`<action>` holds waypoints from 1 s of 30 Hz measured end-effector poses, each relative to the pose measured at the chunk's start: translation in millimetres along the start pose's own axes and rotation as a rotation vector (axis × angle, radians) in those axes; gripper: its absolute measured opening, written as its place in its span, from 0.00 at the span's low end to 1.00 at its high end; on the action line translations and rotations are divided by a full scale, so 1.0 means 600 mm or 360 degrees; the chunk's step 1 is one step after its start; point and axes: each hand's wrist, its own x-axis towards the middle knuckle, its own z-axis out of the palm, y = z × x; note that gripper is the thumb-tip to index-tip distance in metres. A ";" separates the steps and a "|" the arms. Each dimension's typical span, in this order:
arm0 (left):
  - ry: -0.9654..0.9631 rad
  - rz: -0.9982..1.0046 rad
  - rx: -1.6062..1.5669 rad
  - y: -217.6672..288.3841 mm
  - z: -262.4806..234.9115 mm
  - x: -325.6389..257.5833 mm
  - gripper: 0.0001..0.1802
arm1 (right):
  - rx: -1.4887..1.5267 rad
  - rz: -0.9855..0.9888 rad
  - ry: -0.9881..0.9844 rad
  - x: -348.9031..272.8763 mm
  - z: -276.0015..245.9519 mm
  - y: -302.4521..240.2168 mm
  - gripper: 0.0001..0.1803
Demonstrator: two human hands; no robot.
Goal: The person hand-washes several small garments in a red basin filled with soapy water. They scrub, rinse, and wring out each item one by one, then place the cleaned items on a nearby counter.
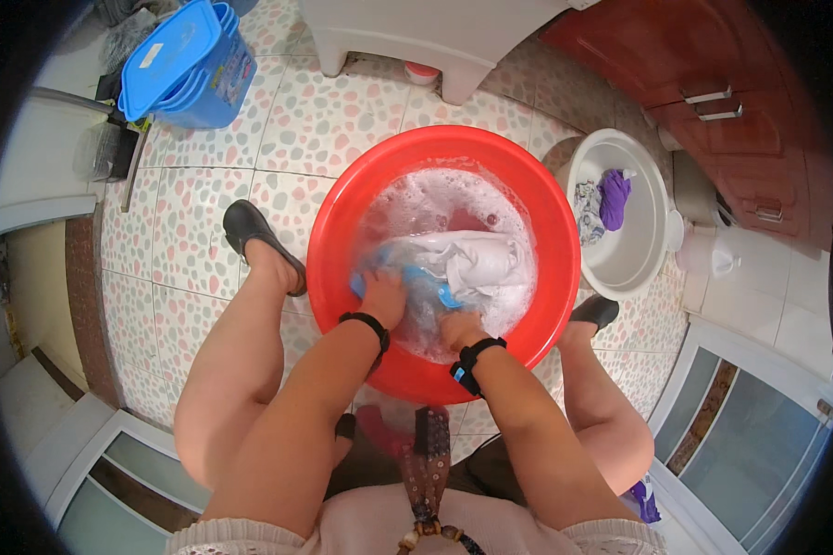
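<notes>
A large red basin point(338, 347) stands on the floor between my legs, holding sudsy water point(435, 194). A wet white cloth point(479, 262) lies bunched in it, partly above the foam. A blue piece point(424, 279), cloth or plastic I cannot tell, shows next to the cloth, partly under water. On the left, my left hand point(382, 298) is closed at the blue piece, fingertips partly covered by water. My right hand point(463, 328) reaches in below the white cloth near the blue edge; its fingers are hidden by water and cloth. Both wrists wear black bands.
To the right stands a pale basin point(652, 217) with a purple cloth point(615, 198) and a patterned cloth point(589, 213). Lidded blue tubs point(204, 92) sit at the far left on the tiled floor point(199, 231). Red cabinets point(713, 55) line the far right; a white stand point(426, 28) is ahead.
</notes>
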 end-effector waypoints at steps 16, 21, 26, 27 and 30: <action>0.1351 0.0023 -0.1338 -0.029 -0.145 -0.013 0.10 | 0.0716 -0.0267 0.1288 -0.205 -0.259 0.092 0.07; 0.1834 0.0396 -0.1123 -0.009 -0.289 -0.032 0.12 | 0.0660 -0.0339 0.1751 -0.289 -0.313 0.083 0.08; 0.1874 0.0695 -0.1561 0.036 -0.406 -0.111 0.11 | 0.0934 -0.0333 0.2039 -0.409 -0.344 0.073 0.08; 0.1818 0.0805 -0.1708 0.040 -0.425 -0.128 0.11 | 0.0960 -0.0403 0.2128 -0.431 -0.351 0.069 0.08; 0.1712 0.1133 -0.2034 0.050 -0.483 -0.175 0.10 | 0.0879 -0.0480 0.2341 -0.495 -0.376 0.054 0.09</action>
